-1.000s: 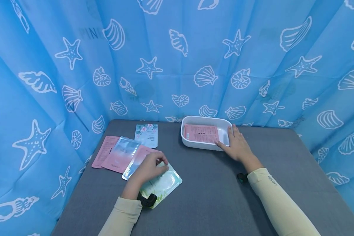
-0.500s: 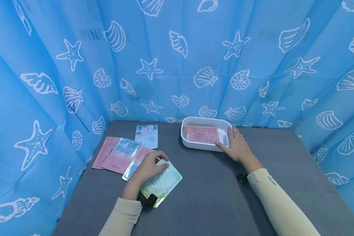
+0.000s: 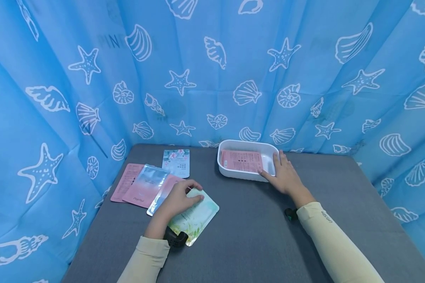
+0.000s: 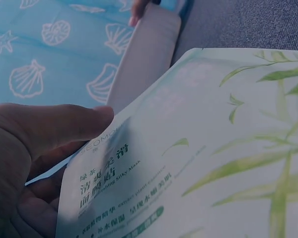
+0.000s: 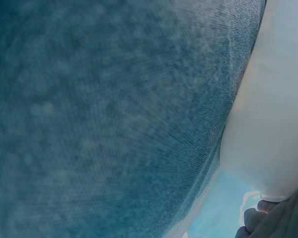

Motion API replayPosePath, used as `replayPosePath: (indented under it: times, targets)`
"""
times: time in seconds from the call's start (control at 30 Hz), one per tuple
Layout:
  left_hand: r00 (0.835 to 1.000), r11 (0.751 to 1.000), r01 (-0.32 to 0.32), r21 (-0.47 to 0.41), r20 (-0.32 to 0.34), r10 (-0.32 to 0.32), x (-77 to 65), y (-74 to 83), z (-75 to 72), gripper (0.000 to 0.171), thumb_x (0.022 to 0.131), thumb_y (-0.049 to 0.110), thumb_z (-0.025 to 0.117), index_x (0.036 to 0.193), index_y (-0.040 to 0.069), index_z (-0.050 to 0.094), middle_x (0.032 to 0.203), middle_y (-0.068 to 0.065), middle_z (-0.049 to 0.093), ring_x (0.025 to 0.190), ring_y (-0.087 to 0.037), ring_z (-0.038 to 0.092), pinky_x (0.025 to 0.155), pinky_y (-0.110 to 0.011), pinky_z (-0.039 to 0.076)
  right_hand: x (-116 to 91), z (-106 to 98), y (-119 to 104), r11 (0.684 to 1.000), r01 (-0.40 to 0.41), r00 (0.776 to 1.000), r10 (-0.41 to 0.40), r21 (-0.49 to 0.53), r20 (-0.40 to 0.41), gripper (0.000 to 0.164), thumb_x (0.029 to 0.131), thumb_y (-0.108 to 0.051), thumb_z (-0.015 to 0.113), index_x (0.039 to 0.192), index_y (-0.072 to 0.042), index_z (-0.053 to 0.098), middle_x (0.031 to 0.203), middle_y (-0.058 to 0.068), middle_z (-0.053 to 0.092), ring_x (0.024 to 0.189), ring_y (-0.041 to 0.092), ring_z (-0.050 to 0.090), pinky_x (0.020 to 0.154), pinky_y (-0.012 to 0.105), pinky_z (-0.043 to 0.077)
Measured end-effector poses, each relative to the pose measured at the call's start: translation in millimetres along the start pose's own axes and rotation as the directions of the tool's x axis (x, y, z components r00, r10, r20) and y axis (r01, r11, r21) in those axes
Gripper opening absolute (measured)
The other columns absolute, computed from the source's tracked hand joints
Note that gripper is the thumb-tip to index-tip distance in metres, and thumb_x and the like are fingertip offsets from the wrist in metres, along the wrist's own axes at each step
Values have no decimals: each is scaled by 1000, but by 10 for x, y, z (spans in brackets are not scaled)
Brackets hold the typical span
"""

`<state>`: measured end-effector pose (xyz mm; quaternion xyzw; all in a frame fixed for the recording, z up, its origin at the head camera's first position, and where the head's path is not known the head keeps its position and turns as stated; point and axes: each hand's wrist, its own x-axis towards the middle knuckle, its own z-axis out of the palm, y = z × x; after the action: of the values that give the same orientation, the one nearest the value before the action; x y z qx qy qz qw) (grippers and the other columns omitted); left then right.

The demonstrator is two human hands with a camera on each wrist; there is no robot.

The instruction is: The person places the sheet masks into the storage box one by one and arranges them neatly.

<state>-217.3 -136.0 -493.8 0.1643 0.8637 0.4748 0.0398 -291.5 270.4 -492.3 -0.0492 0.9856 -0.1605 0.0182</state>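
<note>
My left hand (image 3: 180, 199) pinches the upper edge of a pale green sheet mask packet (image 3: 198, 218), thumb on its printed front and fingers underneath. In the left wrist view the packet (image 4: 198, 134) shows green leaves and lettering, and the thumb (image 4: 74, 120) overlaps its edge. My right hand (image 3: 286, 175) rests at the right end of a white plastic bin (image 3: 246, 175), fingers extended along the rim and thumb at the front edge. A pink packet (image 3: 241, 160) lies inside the bin. The right wrist view shows the bin's wall (image 5: 273, 109) and a few fingers (image 5: 253, 218).
Left of the green packet, pink-and-silver packets (image 3: 146, 186) overlap on the grey tabletop (image 3: 255, 236); a pink one (image 3: 125, 184) is outermost. A flowered light-blue packet (image 3: 177, 163) lies behind them. A blue shell-print curtain (image 3: 212, 78) surrounds the table's back and sides.
The green packet's near corner has shifted slightly away from me and to the right, with the left hand rising a little. The right hand and the bin have stayed in place.
</note>
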Motion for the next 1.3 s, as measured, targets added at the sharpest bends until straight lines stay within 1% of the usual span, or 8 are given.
replayPosePath:
  times: [0.2,0.4,0.6,0.77,0.9,1.0,1.17,1.3]
  targets:
    - [1000,1000,-2,-28,-9,1,-4,22,0,27,92,16,84,117,15,77,120,2,76,126,-25,66,110,-53,51,-16,-19,-15,1000,-3,1000,3,4,0,106,102,-71,45,169,-2,0,176,27,-8,161,56,4,129,68,10]
    - [1000,998,13,-60,-21,-14,-3,51,-1,29,90,16,86,116,23,77,120,5,76,123,-22,67,107,-51,53,-18,-24,-17,1000,0,1000,0,6,-11,105,102,-70,46,170,-3,1,176,27,-8,161,56,5,129,69,11]
    - [999,998,3,-59,-36,-5,-12,129,-16,33,89,14,87,119,22,77,122,4,75,121,-22,67,104,-50,54,1,-30,-28,1000,12,1000,-12,3,-24,104,102,-69,47,170,-2,3,176,29,-5,159,58,9,128,69,13]
    - [999,998,-5,-57,-42,3,-17,214,-33,38,88,12,87,124,19,76,125,2,75,112,-19,68,97,-45,55,13,-24,-18,1000,7,1000,-7,1,-22,105,102,-71,46,170,-3,3,176,29,-5,159,59,9,128,70,14]
    - [1000,997,-13,-70,-14,12,-25,251,-37,42,88,9,86,128,16,74,129,2,74,115,-19,67,100,-46,56,0,-10,-6,1000,-3,1000,3,6,-9,107,101,-74,44,170,-4,2,176,28,-6,159,59,8,128,71,13]
    - [1000,997,-12,-72,1,12,-21,286,-39,43,89,9,85,129,18,74,130,3,73,121,-19,66,105,-49,55,-9,-12,-2,1000,-3,1000,3,11,-7,107,101,-74,44,170,-4,1,176,28,-7,159,59,7,128,71,12]
    - [1000,996,-26,-82,-19,24,9,366,-48,41,89,8,85,127,20,75,128,3,73,111,-18,67,98,-46,56,-15,-9,4,1000,24,999,-23,6,-38,105,102,-69,48,169,0,6,176,30,-3,162,53,2,129,68,8]
    - [998,995,-38,-93,-45,34,32,435,-67,40,89,9,85,126,22,75,127,4,73,110,-17,67,96,-45,58,-13,-3,4,999,40,997,-40,-4,-60,105,102,-67,50,168,3,9,175,31,2,164,48,-1,131,65,6]
